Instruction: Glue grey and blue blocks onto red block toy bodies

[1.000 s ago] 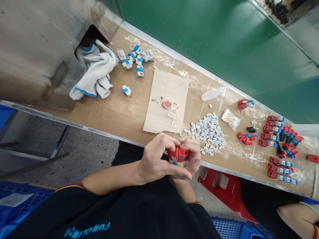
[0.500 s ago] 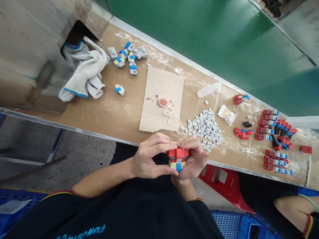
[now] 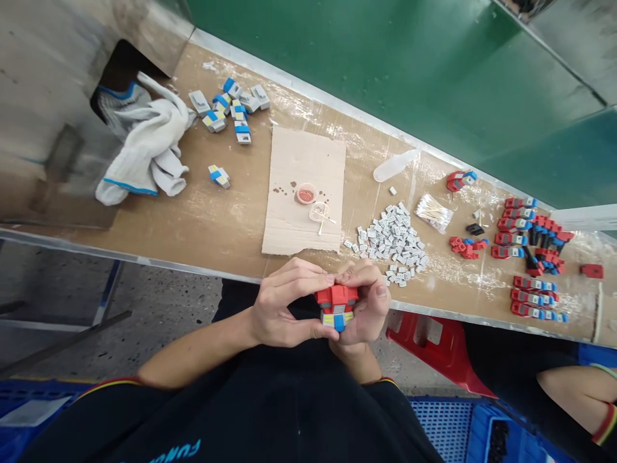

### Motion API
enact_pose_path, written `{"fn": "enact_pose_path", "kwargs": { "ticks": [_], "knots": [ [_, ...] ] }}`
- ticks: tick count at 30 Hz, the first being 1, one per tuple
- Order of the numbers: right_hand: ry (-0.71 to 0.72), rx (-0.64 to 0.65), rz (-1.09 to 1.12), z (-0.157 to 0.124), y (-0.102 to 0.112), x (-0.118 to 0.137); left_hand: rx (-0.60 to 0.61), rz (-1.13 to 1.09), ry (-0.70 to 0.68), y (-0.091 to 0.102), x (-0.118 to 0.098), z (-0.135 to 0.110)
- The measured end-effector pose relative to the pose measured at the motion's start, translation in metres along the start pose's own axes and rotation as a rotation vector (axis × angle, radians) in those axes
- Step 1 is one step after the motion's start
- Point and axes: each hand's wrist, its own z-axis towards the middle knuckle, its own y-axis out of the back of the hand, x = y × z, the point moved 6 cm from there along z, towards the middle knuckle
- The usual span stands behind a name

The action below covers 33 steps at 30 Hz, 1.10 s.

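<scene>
1. The blocky toy torso of red, grey, white and blue plastic [image 3: 338, 299] is between both hands, just off the near edge of the long brown-topped workbench [image 3: 216, 228].
2. The left hand [image 3: 284, 302] has its fingers close together along the torso's far red edge and its thumb at the near white-and-blue end, pinching the piece between them.
3. The right hand [image 3: 366, 302] curls around the right side; how hard its fingers press, I cannot tell.
4. The torso looks light, stiff and rather smooth, so it probably needs little force; gripping the far and near edges, with the sides steadied, seems surest. Small joined parts might shift under a squeeze.
5. Far and right lies a heap of small grey plastic pieces [image 3: 393, 236].
</scene>
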Motion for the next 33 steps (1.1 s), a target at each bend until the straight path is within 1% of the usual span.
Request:
{"fn": "enact_pose_path", "kwargs": {
  "ticks": [9, 15, 19, 22, 27, 30, 31, 33],
  "knots": [
    [-0.010, 0.005, 0.054, -0.001, -0.001, 0.001, -0.016, -0.043, 0.005, 0.000, 0.003, -0.004],
    [-0.021, 0.045, 0.104, -0.001, -0.001, 0.001, -0.026, -0.055, 0.016, -0.001, 0.004, -0.005],
    [-0.022, 0.005, 0.115, -0.003, -0.001, -0.001, -0.026, -0.077, 0.047, -0.004, 0.005, -0.009],
    [0.011, -0.032, 0.086, -0.006, -0.001, -0.001, -0.037, -0.113, 0.084, -0.009, 0.006, -0.016],
    [0.047, -0.119, -0.017, -0.012, -0.003, -0.001, -0.058, -0.275, 0.153, -0.021, 0.007, -0.028],
    [0.060, -0.178, -0.094, -0.021, -0.005, -0.004, -0.116, -0.437, 0.272, -0.027, 0.007, -0.030],
    [0.078, -0.190, -0.135, -0.024, -0.007, -0.005, -0.159, -0.480, 0.325, -0.027, 0.008, -0.029],
    [0.148, -0.158, -0.242, -0.030, -0.012, -0.004, -0.309, -0.519, 0.418, -0.023, 0.009, -0.027]
  ]
}}
